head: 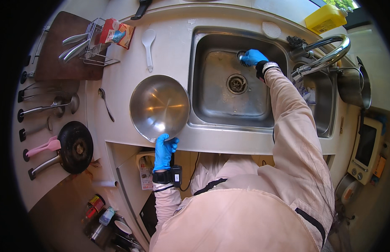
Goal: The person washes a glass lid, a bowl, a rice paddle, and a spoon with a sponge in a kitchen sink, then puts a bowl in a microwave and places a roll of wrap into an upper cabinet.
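My left hand (165, 148), in a blue glove, grips the near rim of a stainless steel bowl (160, 107) on the counter, left of the sink. My right hand (254, 57), also gloved in blue, is inside the large sink basin (213, 104), near its back. Its fingers hold a small round metal piece with a dark edge, perhaps a sink strainer (242, 58); the glove partly covers it. Below that hand is the drain opening (236, 84). A white rice paddle (148, 47) lies behind the bowl, and a metal spoon (105, 104) lies to its left.
The faucet (324, 56) arches over the smaller basin at right. A white sponge (271, 30), a dark scourer (296, 41) and a yellow bottle (326, 19) stand behind the sink. A knife rack (95, 47) is at back left; a black pan (76, 147) hangs at left.
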The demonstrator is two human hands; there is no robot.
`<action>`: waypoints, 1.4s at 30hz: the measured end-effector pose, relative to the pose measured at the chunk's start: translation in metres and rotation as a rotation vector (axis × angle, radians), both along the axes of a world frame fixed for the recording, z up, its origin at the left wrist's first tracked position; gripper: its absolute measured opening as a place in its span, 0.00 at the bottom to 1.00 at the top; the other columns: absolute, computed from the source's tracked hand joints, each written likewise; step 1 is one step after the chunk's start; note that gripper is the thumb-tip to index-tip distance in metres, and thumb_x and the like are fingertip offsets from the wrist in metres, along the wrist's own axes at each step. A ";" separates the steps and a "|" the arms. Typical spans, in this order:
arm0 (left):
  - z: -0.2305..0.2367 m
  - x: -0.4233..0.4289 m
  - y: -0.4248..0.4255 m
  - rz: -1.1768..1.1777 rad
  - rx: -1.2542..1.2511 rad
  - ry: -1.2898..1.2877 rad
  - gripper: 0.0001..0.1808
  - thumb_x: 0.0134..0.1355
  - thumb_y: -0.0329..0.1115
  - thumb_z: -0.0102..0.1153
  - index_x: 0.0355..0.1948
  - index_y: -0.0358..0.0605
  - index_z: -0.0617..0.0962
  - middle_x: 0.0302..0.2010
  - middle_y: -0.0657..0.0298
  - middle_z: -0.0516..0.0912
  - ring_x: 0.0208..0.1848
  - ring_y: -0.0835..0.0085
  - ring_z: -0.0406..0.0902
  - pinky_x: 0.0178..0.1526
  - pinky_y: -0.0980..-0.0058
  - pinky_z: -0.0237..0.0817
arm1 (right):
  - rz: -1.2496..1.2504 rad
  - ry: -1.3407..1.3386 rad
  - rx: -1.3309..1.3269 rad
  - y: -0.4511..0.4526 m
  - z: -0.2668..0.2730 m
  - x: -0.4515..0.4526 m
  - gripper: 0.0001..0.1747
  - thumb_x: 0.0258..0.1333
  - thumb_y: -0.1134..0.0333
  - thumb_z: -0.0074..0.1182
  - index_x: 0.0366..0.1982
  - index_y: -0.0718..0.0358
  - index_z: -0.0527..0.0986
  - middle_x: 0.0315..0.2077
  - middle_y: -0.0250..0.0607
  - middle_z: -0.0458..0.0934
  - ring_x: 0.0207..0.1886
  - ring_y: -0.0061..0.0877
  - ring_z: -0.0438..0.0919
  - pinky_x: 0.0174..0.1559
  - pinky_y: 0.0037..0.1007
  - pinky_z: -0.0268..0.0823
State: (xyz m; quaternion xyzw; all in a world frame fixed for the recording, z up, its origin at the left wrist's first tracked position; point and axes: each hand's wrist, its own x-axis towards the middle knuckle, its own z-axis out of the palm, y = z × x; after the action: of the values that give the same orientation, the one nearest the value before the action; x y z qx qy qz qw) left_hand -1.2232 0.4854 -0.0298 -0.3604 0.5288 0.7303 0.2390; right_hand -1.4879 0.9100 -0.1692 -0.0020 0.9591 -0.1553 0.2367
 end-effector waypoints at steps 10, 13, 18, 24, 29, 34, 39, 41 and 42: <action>-0.007 0.005 -0.007 -0.001 -0.038 -0.043 0.19 0.55 0.46 0.48 0.36 0.39 0.76 0.23 0.57 0.79 0.16 0.77 0.72 0.16 0.83 0.61 | 0.263 -0.121 0.057 -0.027 -0.110 0.066 0.16 0.47 0.57 0.49 0.31 0.62 0.78 0.33 0.51 0.78 0.39 0.43 0.77 0.42 0.41 0.68; -0.005 0.005 -0.006 0.002 -0.037 -0.043 0.19 0.55 0.46 0.48 0.35 0.39 0.76 0.23 0.57 0.79 0.16 0.77 0.72 0.16 0.83 0.62 | 0.233 -0.080 0.010 -0.030 -0.126 0.069 0.15 0.48 0.59 0.49 0.30 0.63 0.78 0.32 0.51 0.78 0.39 0.43 0.77 0.42 0.41 0.68; -0.004 0.006 -0.005 0.028 -0.059 -0.043 0.19 0.56 0.46 0.47 0.35 0.39 0.77 0.22 0.56 0.80 0.16 0.77 0.72 0.16 0.83 0.61 | 0.191 -0.080 0.028 -0.036 -0.138 0.070 0.13 0.48 0.62 0.49 0.31 0.63 0.78 0.36 0.53 0.77 0.40 0.44 0.77 0.43 0.41 0.68; -0.002 0.004 -0.004 0.029 -0.069 -0.063 0.19 0.56 0.46 0.47 0.35 0.39 0.77 0.22 0.57 0.79 0.16 0.77 0.72 0.17 0.82 0.61 | 0.140 -0.069 0.060 -0.033 -0.149 0.072 0.13 0.47 0.63 0.50 0.32 0.63 0.77 0.36 0.53 0.77 0.41 0.44 0.76 0.44 0.41 0.68; 0.000 0.008 -0.002 0.030 -0.105 -0.058 0.20 0.56 0.47 0.47 0.34 0.39 0.77 0.22 0.57 0.79 0.17 0.77 0.72 0.17 0.82 0.61 | 0.169 -0.136 0.061 -0.040 -0.115 0.067 0.19 0.44 0.56 0.57 0.34 0.63 0.77 0.36 0.53 0.77 0.41 0.44 0.76 0.45 0.41 0.68; -0.003 0.003 0.003 0.042 -0.066 -0.024 0.20 0.55 0.46 0.47 0.34 0.38 0.76 0.22 0.57 0.79 0.18 0.77 0.72 0.18 0.82 0.60 | 0.149 -0.116 0.101 -0.023 -0.055 0.064 0.18 0.43 0.55 0.55 0.30 0.62 0.79 0.30 0.52 0.78 0.36 0.46 0.77 0.40 0.42 0.69; -0.007 0.016 -0.004 0.109 -0.072 0.002 0.19 0.55 0.46 0.45 0.31 0.40 0.76 0.20 0.61 0.77 0.18 0.77 0.71 0.20 0.81 0.60 | 0.142 0.019 0.086 -0.028 0.010 0.074 0.14 0.45 0.58 0.50 0.24 0.61 0.79 0.26 0.51 0.78 0.31 0.46 0.77 0.36 0.40 0.67; -0.015 0.019 -0.001 0.143 -0.087 0.030 0.18 0.57 0.46 0.43 0.29 0.41 0.76 0.21 0.61 0.78 0.20 0.76 0.72 0.23 0.79 0.62 | 0.092 0.186 0.047 -0.022 0.020 0.080 0.12 0.46 0.61 0.50 0.28 0.60 0.79 0.28 0.48 0.78 0.32 0.44 0.77 0.37 0.39 0.68; -0.009 0.016 0.009 0.157 -0.121 0.085 0.19 0.58 0.46 0.43 0.28 0.41 0.76 0.22 0.61 0.78 0.20 0.76 0.72 0.24 0.79 0.62 | 0.131 0.317 -0.163 -0.009 0.018 0.082 0.11 0.46 0.62 0.52 0.31 0.59 0.78 0.31 0.47 0.78 0.36 0.43 0.77 0.40 0.39 0.67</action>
State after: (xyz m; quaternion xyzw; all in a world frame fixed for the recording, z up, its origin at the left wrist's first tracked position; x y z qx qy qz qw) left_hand -1.2077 0.4941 -0.0388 -0.3830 0.5518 0.7282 0.1361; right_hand -1.4061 0.9014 -0.1511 -0.1080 0.9665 -0.2142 0.0911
